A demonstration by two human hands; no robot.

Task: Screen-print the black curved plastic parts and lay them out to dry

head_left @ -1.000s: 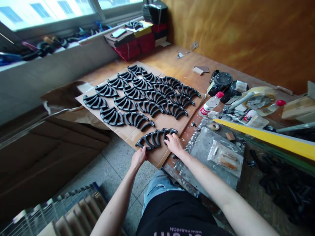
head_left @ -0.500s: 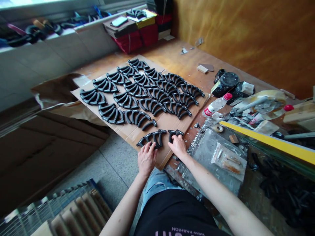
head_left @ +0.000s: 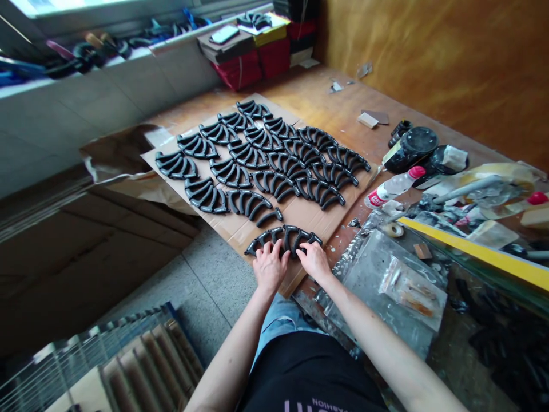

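Near the front corner of the cardboard sheet, black curved handle-like pieces lie side by side in a short arched row. My left hand has its fingers curled over the row's left and middle part. At the right end, my right hand grips the last pieces between thumb and fingers, which partly cover them. Both hands rest low against the sheet. Behind them, several fan-shaped groups of the same black pieces spread over the cardboard, with a single piece at the nearest group's end.
Right of the sheet stand a clear bottle with a red cap, black jars and a tape roll. A yellow-edged panel crosses the right side. Red bundles sit at the back. A wire rack stands lower left.
The two separate groups of black pieces now join in one arched row. My right hand has brought its pieces leftward against the others, and my hands are closer together. The view has shifted slightly.
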